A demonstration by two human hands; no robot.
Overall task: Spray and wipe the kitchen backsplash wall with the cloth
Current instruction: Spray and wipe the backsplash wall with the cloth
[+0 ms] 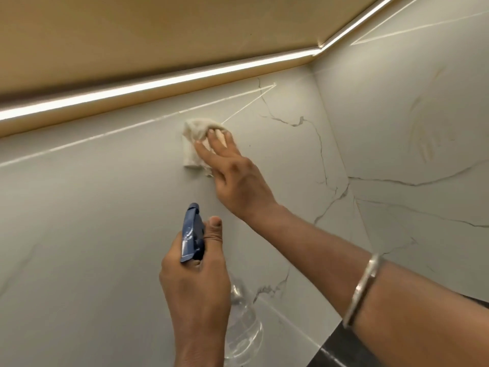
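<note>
A crumpled off-white cloth [194,144] is pressed against the backsplash wall [105,207] by the right hand [238,178]. Its fingers are laid out straight and spread over the cloth's lower right part; nothing is curled round it, and the thumb cannot be made out. The rest of the cloth is bunched above and to the left of those fingertips, touching the marble-look tile just below a thin bright line reflected across the wall. Below the right hand and nearer the camera, a spray bottle [192,234] is gripped by the left hand [195,284]: the fingers are wrapped round the neck under the dark blue trigger head, and the thumb is raised along the head's right side. The nozzle is pointed up toward the wall, apart from the cloth. The bottle's clear body is seen beneath the left hand, partly hidden by the wrist. A silver metal bangle [362,290] is worn on the right forearm, well back from the wrist. Above both hands a lit light strip [158,82] is run along the underside of a beige cabinet [158,35]. To the right of the right hand the backsplash is met at a corner by a side wall [410,115] — grey veins are spread across both. Under the right forearm, a dark counter [341,350] is partly shown.
</note>
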